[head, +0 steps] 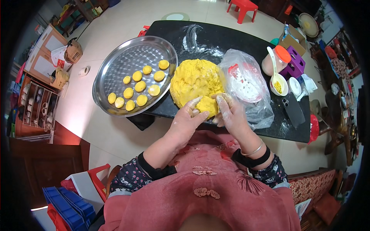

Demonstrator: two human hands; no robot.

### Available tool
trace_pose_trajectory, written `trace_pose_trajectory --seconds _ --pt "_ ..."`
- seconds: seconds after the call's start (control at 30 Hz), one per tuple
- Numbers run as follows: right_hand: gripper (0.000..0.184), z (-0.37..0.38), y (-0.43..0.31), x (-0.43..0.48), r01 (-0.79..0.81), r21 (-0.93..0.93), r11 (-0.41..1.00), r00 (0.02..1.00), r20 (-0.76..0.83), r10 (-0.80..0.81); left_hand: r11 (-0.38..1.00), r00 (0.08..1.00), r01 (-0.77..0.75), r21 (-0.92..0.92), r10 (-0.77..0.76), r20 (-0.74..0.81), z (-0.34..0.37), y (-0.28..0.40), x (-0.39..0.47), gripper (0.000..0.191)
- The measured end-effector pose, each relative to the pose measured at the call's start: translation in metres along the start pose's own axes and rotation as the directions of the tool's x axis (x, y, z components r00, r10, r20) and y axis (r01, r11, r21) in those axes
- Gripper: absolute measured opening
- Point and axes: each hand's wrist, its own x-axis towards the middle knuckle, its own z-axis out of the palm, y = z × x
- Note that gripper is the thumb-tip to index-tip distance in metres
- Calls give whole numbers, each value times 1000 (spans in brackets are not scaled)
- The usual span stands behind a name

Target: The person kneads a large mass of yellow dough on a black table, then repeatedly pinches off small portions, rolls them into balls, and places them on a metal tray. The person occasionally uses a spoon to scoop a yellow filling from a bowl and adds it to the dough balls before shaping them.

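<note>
Between my two hands is a flattened piece of yellow dough (pixel 207 106). My left hand (pixel 189 115) grips its left side, thumb in front and floured fingers behind. On the other side, my right hand (pixel 229 108) pinches the edge with white-dusted fingers. Just behind lies a large mound of yellow dough (pixel 196 76), its surface dented. To the left, a round stainless steel tray (pixel 115 72) holds several small yellow dough balls (pixel 140 86). A clear plastic bag (pixel 263 112) with white powder inside rests to the right of the mound.
Flour streaks the black table (pixel 219 34). Along its right side are a jar with an orange lid (pixel 282 54), a white bowl (pixel 284 86) with a spoon (pixel 272 59), a purple holder (pixel 294 62) and a smartphone (pixel 293 111). A red stool (pixel 244 8) stands beyond.
</note>
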Motion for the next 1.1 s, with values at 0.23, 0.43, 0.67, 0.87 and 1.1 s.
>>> trace_pose_trajectory --seconds 0.23,0.43,0.67,0.87,1.1 --pt "18 -8 -11 -13 569 -478 670 775 40 -630 986 998 -6 168 16 -60 -2 7 -4 57" --pt "21 -5 -11 -17 572 -559 600 756 76 -650 899 979 -127 420 181 -91 6 10 -10 53" --pt "19 -4 -13 -18 572 -611 547 734 84 -674 787 952 -190 586 294 -87 12 14 -17 50" --pt "19 -5 -14 -19 561 -651 511 734 107 -670 709 929 -250 660 367 -43 12 11 -19 50" --pt "20 -8 -20 -20 473 -544 693 850 76 -521 700 932 -253 668 360 -25 11 14 -18 49"
